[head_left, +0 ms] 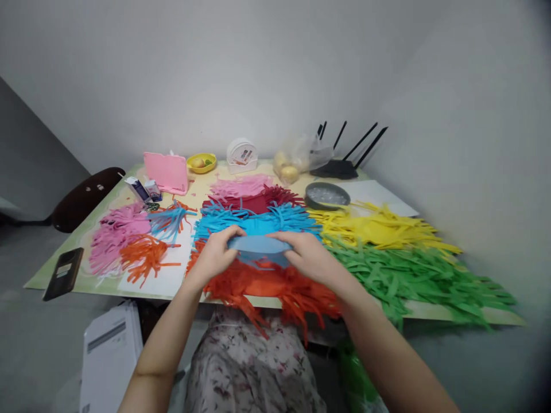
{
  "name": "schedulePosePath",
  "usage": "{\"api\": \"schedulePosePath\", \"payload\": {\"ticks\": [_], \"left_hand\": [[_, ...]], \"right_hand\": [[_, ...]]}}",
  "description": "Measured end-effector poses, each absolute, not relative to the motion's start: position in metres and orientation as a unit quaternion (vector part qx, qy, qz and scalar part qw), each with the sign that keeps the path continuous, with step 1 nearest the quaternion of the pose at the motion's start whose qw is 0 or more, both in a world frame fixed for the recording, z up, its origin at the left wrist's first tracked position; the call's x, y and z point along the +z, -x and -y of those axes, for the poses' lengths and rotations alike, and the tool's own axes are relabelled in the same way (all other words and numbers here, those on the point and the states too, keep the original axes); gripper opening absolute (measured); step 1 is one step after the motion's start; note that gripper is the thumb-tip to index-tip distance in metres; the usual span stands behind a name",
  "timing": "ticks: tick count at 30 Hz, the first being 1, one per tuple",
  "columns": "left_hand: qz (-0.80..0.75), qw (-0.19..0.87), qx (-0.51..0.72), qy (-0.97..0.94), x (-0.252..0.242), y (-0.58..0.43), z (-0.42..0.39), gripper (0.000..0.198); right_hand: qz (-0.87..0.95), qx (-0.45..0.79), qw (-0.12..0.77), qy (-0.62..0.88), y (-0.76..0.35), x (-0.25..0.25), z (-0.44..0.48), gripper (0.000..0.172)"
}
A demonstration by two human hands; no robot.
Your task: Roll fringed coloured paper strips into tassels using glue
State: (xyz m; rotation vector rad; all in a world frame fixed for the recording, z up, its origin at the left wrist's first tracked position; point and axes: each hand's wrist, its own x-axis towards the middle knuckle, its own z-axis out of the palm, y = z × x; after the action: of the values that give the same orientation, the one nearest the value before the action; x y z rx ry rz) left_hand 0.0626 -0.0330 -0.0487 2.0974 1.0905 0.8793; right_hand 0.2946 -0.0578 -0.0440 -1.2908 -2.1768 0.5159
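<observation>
My left hand [220,252] and my right hand [306,252] are closed on opposite ends of a light-blue sheet [259,245], slightly blurred and stretched between them. Directly below it lies a pile of orange fringed strips [269,282], whose ends hang over the table's front edge. Just behind my hands, bright-blue fringed pieces [258,222] are laid out, followed by dark-red fringed pieces [252,203] and pink ones [241,185]. Yellow fringed pieces [381,228] and green fringed pieces [408,272] spread out on the right.
Smaller pink [116,229], orange [146,255] and blue [170,218] fringed bundles lie left, near a phone [64,272]. Along the back stand a pink tablet case [167,172], yellow dish [201,163], white holder [241,156], bagged fruit [289,172], grey bowl [327,196] and black router [336,169].
</observation>
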Motion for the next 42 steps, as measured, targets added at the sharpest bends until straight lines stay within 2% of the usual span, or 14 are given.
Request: {"api": "schedulePosePath", "payload": {"ticks": [5,10,14,16,18,23,28,31,32,34,36,37,39,42], "left_hand": [[-0.403,0.337,0.335,-0.782,-0.041,-0.062,0.029,0.025],[-0.39,0.29,0.329,-0.81,-0.03,-0.06,0.022,0.029],[-0.404,0.237,0.346,-0.813,-0.03,-0.054,0.013,0.032],[-0.423,0.223,0.356,-0.803,-0.032,-0.056,0.012,0.03],[-0.425,0.229,0.354,-0.801,-0.033,-0.06,0.014,0.03],[-0.395,0.266,0.339,-0.811,-0.038,-0.068,0.019,0.036],[-0.379,0.342,0.346,-0.787,-0.045,-0.053,0.007,0.033],[-0.387,0.339,0.287,-0.808,-0.04,-0.04,0.005,0.032],[-0.383,0.331,0.256,-0.824,-0.036,-0.037,0.006,0.039],[-0.359,0.33,0.209,-0.848,-0.028,-0.039,0.01,0.067],[-0.329,0.361,0.214,-0.846,-0.022,-0.05,0.012,0.088],[-0.317,0.386,0.231,-0.835,-0.021,-0.058,0.012,0.087],[-0.299,0.446,0.246,-0.807,-0.024,-0.074,0.007,0.07],[-0.276,0.548,0.208,-0.761,-0.034,-0.088,-0.002,0.053]], "right_hand": [[0.802,0.213,0.289,0.477,-0.307,-0.03,0.058,0.055],[0.82,0.178,0.253,0.482,-0.32,-0.027,0.048,0.047],[0.802,0.029,0.244,0.544,-0.328,-0.023,0.048,0.055],[0.808,-0.05,0.256,0.528,-0.32,-0.022,0.053,0.062],[0.837,-0.077,0.263,0.474,-0.308,-0.023,0.055,0.068],[0.842,-0.007,0.284,0.458,-0.295,-0.029,0.045,0.041],[0.812,0.104,0.329,0.47,-0.312,-0.025,0.043,0.039],[0.799,0.124,0.352,0.471,-0.316,-0.02,0.046,0.038],[0.797,0.126,0.353,0.473,-0.316,-0.018,0.047,0.038],[0.801,0.127,0.344,0.473,-0.314,-0.015,0.047,0.041],[0.812,0.13,0.333,0.462,-0.312,-0.012,0.048,0.042],[0.816,0.133,0.331,0.454,-0.311,-0.01,0.049,0.041],[0.824,0.137,0.336,0.435,-0.31,-0.006,0.051,0.04],[0.847,0.126,0.337,0.391,-0.315,-0.002,0.055,0.042]]}}
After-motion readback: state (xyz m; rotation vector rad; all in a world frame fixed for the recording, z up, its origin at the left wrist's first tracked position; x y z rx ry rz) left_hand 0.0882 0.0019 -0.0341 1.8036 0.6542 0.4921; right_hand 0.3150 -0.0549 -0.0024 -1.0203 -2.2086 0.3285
